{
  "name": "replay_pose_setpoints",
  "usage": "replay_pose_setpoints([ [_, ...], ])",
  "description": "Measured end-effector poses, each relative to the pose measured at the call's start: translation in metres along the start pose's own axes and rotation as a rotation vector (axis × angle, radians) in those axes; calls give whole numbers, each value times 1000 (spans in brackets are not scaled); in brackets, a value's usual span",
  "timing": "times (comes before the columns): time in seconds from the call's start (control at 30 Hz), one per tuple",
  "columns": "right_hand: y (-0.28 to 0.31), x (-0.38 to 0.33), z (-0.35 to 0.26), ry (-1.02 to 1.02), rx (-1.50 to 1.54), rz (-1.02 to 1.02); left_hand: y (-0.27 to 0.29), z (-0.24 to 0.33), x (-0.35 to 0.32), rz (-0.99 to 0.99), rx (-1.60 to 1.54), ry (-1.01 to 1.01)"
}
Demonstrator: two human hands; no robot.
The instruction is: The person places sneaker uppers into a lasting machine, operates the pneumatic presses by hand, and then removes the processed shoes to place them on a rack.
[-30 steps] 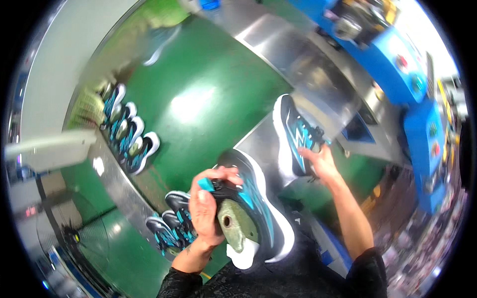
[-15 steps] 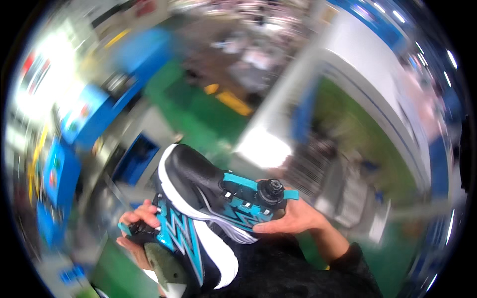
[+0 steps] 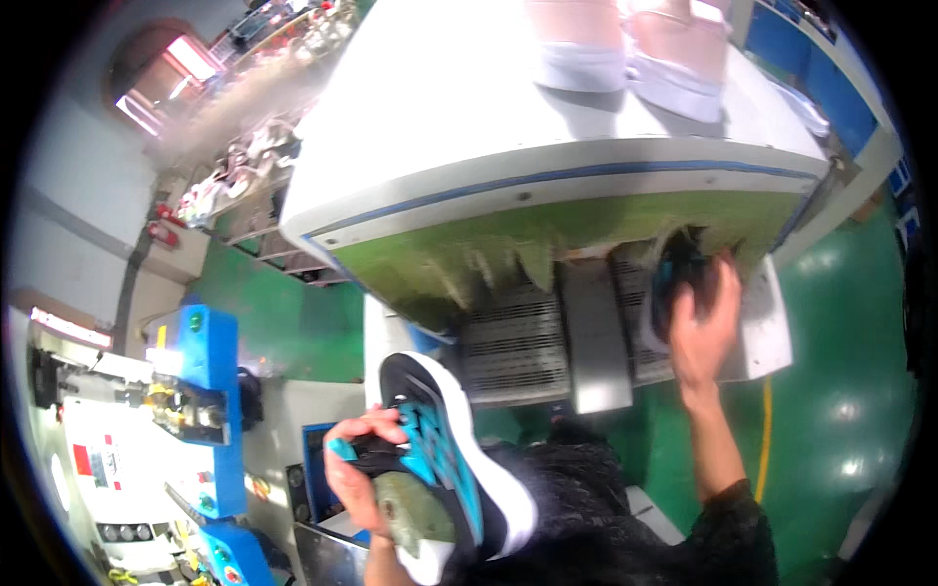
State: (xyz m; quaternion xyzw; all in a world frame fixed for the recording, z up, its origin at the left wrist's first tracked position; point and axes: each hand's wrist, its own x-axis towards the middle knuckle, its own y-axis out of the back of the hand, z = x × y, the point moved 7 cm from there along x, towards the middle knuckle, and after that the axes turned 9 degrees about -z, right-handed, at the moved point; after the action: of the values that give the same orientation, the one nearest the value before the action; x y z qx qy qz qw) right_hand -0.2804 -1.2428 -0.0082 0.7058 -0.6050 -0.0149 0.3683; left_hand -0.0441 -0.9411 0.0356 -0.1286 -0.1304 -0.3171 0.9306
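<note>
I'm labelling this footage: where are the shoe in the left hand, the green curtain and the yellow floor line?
Shoe (image 3: 453,461): head view, on its teal-patterned side.
Green curtain (image 3: 562,227): head view, on its middle stretch.
Yellow floor line (image 3: 766,438): head view, midway along it.

"What did the left grip (image 3: 360,459) hold?"
"A black-and-teal shoe (image 3: 457,464), white sole turned right."
"And the right grip (image 3: 705,327)?"
"Another shoe (image 3: 672,283), blurred, at the green curtain (image 3: 547,230) of the white machine (image 3: 420,122). Two pink shoes (image 3: 578,59) stood on top."
</note>
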Motion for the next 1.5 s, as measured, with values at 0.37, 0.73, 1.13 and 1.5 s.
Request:
replay_pose_setpoints([
  [0.37,-111,-208,-318,708,693,-1230,142,55,-51,319,38,187],
  [0.73,-124,-302,-391,773,559,-1318,241,76,-119,541,-189,348],
  [1.13,-50,-216,-166,198,794,-830,-45,24,-29,-646,239,-142],
  [1.5,-121,-134,-137,282,154,-165,19,-8,-117,-310,157,247],
])
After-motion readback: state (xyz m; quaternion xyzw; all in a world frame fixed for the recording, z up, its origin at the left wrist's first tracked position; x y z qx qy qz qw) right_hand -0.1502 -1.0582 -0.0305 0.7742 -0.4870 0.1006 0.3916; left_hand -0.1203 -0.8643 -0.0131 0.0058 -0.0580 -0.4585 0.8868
